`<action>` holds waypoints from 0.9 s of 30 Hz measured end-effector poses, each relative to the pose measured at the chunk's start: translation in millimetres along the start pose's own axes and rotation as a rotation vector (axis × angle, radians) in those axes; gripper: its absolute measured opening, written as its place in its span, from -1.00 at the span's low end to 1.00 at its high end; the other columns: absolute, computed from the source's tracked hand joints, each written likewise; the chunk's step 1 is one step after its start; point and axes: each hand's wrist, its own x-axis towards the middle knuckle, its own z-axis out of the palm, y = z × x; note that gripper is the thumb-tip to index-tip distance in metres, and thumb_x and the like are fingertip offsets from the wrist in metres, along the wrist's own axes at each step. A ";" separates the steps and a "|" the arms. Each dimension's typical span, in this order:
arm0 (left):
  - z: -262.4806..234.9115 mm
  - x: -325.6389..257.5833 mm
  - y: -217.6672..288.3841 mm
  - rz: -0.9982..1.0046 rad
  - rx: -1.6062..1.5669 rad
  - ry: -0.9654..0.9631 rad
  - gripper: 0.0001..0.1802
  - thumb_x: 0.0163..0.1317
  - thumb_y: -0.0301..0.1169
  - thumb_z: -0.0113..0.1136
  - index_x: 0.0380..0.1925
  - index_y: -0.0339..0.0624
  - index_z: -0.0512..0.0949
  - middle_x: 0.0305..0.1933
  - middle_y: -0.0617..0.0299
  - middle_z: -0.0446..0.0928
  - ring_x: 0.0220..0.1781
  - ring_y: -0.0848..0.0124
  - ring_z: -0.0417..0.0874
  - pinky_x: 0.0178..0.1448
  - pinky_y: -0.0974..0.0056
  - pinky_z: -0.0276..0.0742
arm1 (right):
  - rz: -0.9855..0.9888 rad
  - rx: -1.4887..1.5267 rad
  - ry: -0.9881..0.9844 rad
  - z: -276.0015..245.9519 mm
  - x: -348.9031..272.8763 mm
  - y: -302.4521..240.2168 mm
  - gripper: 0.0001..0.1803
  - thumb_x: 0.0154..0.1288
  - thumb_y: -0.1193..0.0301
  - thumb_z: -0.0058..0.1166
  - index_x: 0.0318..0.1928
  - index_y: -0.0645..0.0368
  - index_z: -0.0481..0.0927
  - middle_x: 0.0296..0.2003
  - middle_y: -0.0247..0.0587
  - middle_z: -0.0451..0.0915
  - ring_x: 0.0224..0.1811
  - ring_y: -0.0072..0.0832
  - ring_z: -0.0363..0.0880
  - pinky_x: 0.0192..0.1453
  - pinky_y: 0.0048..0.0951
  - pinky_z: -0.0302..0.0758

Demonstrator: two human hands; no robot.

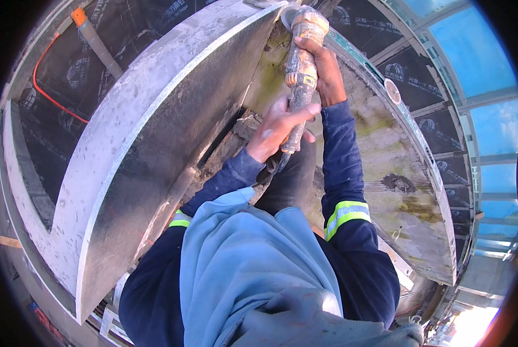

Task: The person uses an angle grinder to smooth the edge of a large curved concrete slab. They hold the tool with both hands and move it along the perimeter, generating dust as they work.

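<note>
Past a light-blue cloth (253, 248), a worker's left hand (275, 128) grasped the rear of a dusty power tool (301, 65), while the right hand (328, 69) clasped its body farther up, fingers mostly hidden behind it. At the far end, the tool's head partly covered a disc (286, 18), any contact with the curved concrete wall (155, 75) hard to make out; between that wall's pale edge and a stained panel (380, 150) at right, open room narrowed toward the disc.

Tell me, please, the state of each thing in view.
Grinder: dusty; running or not, unclear
Left hand: closed around its lower part
Right hand: closed around its upper part
Red cord: loosely curved
Orange-tipped pipe: slanting
Concrete wall: pitted
Right-hand slab: stained
</note>
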 end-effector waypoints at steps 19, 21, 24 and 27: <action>17.5 24.1 29.5 0.009 -0.187 0.123 -0.46 0.18 -0.01 0.55 -0.22 -0.23 0.53 -0.51 0.18 0.54 -0.61 0.43 0.60 -0.55 0.33 0.55 | 0.157 0.043 -0.212 12.2 41.9 -18.8 -0.69 0.27 0.37 0.38 -0.15 0.34 0.60 -0.42 -0.14 0.66 -0.55 -0.37 0.69 -0.49 -0.32 0.69; 16.9 28.2 30.5 0.007 -0.201 0.125 -0.47 0.20 -0.01 0.54 -0.23 -0.22 0.52 -0.53 0.19 0.53 -0.62 0.43 0.59 -0.56 0.32 0.54 | 0.157 0.005 -0.191 12.2 45.4 -19.8 -0.69 0.27 0.36 0.38 -0.15 0.34 0.61 -0.42 -0.14 0.67 -0.56 -0.37 0.69 -0.48 -0.31 0.70; 18.1 34.3 28.5 0.018 -0.223 0.124 -0.48 0.22 -0.01 0.52 -0.23 -0.22 0.53 -0.53 0.21 0.52 -0.63 0.43 0.58 -0.56 0.32 0.53 | 0.182 -0.035 -0.164 14.0 46.2 -23.8 -0.69 0.28 0.36 0.37 -0.14 0.34 0.60 -0.42 -0.14 0.67 -0.56 -0.37 0.69 -0.49 -0.30 0.71; 16.5 38.9 26.4 0.034 -0.240 0.133 -0.49 0.23 -0.02 0.52 -0.22 -0.22 0.53 -0.53 0.22 0.52 -0.63 0.44 0.57 -0.56 0.32 0.52 | 0.194 -0.028 -0.189 14.9 54.8 -24.1 -0.68 0.29 0.38 0.36 -0.12 0.36 0.59 -0.42 -0.13 0.67 -0.57 -0.35 0.69 -0.49 -0.28 0.72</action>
